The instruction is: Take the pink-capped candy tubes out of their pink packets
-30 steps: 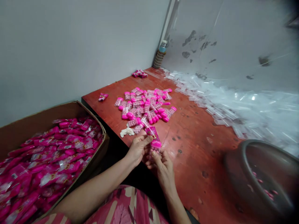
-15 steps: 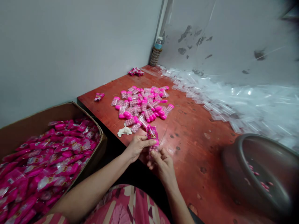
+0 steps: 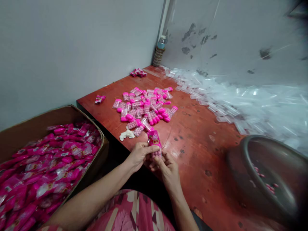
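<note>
Both hands hold one small clear candy container [image 3: 157,153] with pink balls inside, over the table's near edge. A printed magenta wrapper [image 3: 154,137] covers its upper end. My left hand [image 3: 139,156] grips it from the left, thumb across the front at the wrapper's lower part. From the right, my right hand [image 3: 168,168] pinches the lower end between thumb and fingers; some fingertips are hidden behind it. Just beyond lies a pile of pink-capped candy containers [image 3: 146,107], without printed wrappers. A crumpled white lump [image 3: 127,135] rests left of the pile.
An open cardboard box [image 3: 102,141] full of wrapped containers [image 3: 57,160] stands left of the red table [image 3: 192,138]. Clear empty containers [image 3: 252,102] are heaped along the right wall. A basin [image 3: 247,173] holds a few pink candies. Folded wrappers [image 3: 138,72] and a bottle [image 3: 159,51] sit farther back.
My hands stay almost in place around the container, and less of its clear lower end shows beneath the wrapper. The whole view has shifted slightly.
</note>
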Demonstrator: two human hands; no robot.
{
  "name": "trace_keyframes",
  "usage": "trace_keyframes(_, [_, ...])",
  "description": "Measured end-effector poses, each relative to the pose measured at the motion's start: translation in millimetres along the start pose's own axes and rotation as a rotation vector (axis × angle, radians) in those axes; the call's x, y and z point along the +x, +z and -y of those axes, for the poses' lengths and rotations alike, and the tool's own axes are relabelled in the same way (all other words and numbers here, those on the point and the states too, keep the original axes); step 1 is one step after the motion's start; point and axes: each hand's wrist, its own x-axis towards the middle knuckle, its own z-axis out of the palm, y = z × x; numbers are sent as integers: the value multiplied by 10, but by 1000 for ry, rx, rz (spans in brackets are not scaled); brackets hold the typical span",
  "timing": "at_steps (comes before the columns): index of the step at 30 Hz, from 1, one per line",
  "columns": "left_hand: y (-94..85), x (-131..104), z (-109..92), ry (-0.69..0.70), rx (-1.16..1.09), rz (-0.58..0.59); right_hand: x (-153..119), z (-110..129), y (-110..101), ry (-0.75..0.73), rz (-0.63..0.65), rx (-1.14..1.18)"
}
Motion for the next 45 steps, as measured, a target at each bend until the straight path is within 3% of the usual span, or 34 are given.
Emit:
trace_keyframes(3, [-16, -18, 11, 27, -53, -35, -37, -6, -10, 28, 11, 111])
trace_keyframes(7, [8, -119, 79, -27, -60, 55, 24, -34, 14, 40, -7, 199])
trace_keyframes(10, [-33, -278, 37, 26, -81, 55, 108, -14, 83, 43, 55, 185])
trace_keyframes(13, [-229, -469, -133, 270, -147, -137, 157, 53, 86, 45, 111, 145])
trace_keyframes(16, [-483, -574, -282, 626, -182, -374, 177, 107, -38, 15, 23, 94])
trace_keyframes(19, [-566, -486, -243, 697, 227, -418, 182, 100, -186, -2, -62, 16])
trace_keyframes(21, [-496, -329, -126, 676, 710, -336, 167, 76, -239, 4, -89, -21])
trace_keyframes(24, [-348, -60, 67, 786, 1301, -204, 124, 46, -257, 19, -97, -58])
trace_keyframes(26, [-308, 71, 159, 841, 1529, -207, 98, 36, -260, 27, -103, -80])
trace_keyframes(29, [-340, 155, 227, 916, 1664, -269, 93, 22, -277, 21, -122, -117])
trace_keyframes(35, [-333, 119, 235, 1055, 1635, -333, 210, 0, -219, -98, -183, -171])
trace_keyframes(39, [-218, 43, 191, 1061, 1519, -265, 298, 42, -144, -95, -139, -115])
trace_keyframes(42, [-177, -34, 125, 896, 1231, -243, 331, 87, -122, -63, -129, -68])
trace_keyframes(45, [-203, -97, 48, 556, 807, -232, 348, 115, -104, -57, -49, -66])
